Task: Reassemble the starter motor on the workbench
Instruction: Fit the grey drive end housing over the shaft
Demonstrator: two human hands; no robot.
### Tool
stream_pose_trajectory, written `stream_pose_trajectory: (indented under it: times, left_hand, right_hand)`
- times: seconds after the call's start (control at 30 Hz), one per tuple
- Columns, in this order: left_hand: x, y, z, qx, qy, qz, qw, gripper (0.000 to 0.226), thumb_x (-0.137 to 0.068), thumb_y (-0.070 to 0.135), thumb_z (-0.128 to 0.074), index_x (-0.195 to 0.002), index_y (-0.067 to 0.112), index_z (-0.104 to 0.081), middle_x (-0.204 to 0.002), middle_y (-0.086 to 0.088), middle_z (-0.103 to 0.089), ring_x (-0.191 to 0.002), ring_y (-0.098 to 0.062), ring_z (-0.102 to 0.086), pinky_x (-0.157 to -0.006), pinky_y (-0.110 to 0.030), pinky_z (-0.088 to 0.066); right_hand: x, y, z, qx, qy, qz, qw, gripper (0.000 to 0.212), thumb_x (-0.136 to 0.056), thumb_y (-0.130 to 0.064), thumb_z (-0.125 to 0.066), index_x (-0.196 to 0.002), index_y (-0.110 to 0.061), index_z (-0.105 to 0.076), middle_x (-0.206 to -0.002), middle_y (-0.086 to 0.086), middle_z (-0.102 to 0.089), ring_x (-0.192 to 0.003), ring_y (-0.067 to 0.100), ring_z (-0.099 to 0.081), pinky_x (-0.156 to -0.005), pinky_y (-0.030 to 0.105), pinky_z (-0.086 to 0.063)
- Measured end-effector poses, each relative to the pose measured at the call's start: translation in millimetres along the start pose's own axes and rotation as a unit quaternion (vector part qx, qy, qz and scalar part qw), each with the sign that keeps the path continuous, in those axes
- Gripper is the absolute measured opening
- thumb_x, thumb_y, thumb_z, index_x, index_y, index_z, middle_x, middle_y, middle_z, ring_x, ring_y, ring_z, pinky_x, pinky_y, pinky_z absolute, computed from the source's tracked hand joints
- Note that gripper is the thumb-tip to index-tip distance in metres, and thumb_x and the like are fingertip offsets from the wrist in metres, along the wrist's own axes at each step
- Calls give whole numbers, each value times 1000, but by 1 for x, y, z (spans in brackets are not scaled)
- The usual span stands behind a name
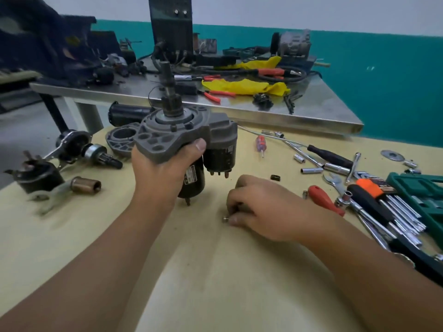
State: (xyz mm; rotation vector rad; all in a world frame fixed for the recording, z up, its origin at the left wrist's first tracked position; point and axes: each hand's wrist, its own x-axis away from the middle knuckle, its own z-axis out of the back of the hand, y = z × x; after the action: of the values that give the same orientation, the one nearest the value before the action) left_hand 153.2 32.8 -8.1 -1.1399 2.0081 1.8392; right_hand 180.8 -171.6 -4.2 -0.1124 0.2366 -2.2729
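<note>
- Nearest, a small nut (225,219) is pinched on the desk (191,271) by the curled fingers of the right hand (259,209).
- Further off, up and left of that grip, the starter motor (189,140) is held clear of the desk, clasped by the left hand (163,168).
- Its long axis stands about upright, shaft topmost, terminals lowest and nearer the nut.

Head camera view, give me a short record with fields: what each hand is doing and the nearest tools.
left hand: left hand grips the grey-flanged black starter motor, shaft up, above the beige workbench
right hand: right hand pinches a small metal nut on the bench
nearest tools: red-handled screwdriver, hex key set
</note>
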Motion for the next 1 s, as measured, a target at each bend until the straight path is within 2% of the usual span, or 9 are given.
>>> stream_pose_trajectory:
  times: [0.13,0.23,0.33,0.43,0.5,0.6,0.73,0.87,1.0]
  left_hand:
    - [1,-1,-1,-7,-9,5,1000,49,-76,30,-84,-120,17,-67,-119,2,-75,-117,-21,-70,-97,-36,-57]
    - [4,-1,0,-13,-14,20,1000,56,-73,35,-85,-121,12,-67,-119,3,-76,-114,-17,-71,-93,-29,-58]
    - [11,1,-5,-4,-33,37,999,61,-73,35,-85,-125,9,-66,-123,2,-75,-118,-18,-70,-95,-31,-58]
    - [17,3,-15,0,-49,41,998,66,-73,31,-84,-129,3,-63,-126,-2,-74,-119,-20,-70,-98,-34,-58]
    - [17,5,-21,1,-62,44,997,70,-71,30,-84,-130,-1,-62,-126,-5,-74,-120,-21,-69,-100,-39,-58]
    - [15,5,-23,-5,-71,44,997,68,-69,28,-83,-124,-8,-64,-121,-10,-75,-115,-24,-72,-96,-42,-60]
    - [17,2,-21,14,-47,46,998,64,-71,26,-82,-126,-1,-63,-121,-4,-75,-115,-21,-71,-93,-32,-58]
    - [16,-1,-16,25,-59,43,997,47,-78,20,-80,-121,7,-67,-122,-6,-75,-117,-27,-70,-98,-43,-57]
    - [14,-3,-13,36,-87,70,993,54,-77,19,-81,-123,-2,-64,-124,-17,-72,-117,-38,-68,-101,-61,-54]
  right_hand:
    - [6,-5,10,6,-2,-19,1000,7,-101,-33,-55,-99,-27,-56,-96,-9,-51,-91,14,-53,-76,28,-46]
    - [18,-7,49,-147,96,-26,984,15,-97,-20,-64,-99,-33,-58,-84,-5,-65,-80,10,-62,-68,22,-51]
    - [28,-17,91,-312,222,51,922,32,-93,-9,-65,-110,-36,-61,-84,-4,-72,-72,15,-67,-62,25,-56]
    - [18,-35,105,-376,352,125,848,22,-90,-9,-67,-108,-23,-65,-84,4,-74,-65,19,-69,-60,24,-57]
    - [4,-47,100,-370,396,143,828,18,-89,-5,-72,-102,-15,-65,-80,4,-74,-70,15,-73,-63,21,-58]
    - [-7,-54,89,-345,408,139,834,17,-85,-2,-77,-95,-9,-65,-84,-3,-74,-77,10,-74,-65,21,-59]
    - [-5,-43,88,-329,407,150,839,19,-86,-2,-75,-92,-14,-63,-85,-7,-72,-76,8,-73,-64,17,-57]
    - [-9,-41,85,-322,415,166,835,19,-87,-1,-74,-93,-14,-62,-87,-2,-71,-79,12,-73,-67,20,-58]
    - [-15,-41,82,-263,414,178,853,16,-88,-4,-74,-94,-12,-61,-89,-2,-69,-80,13,-70,-67,22,-58]
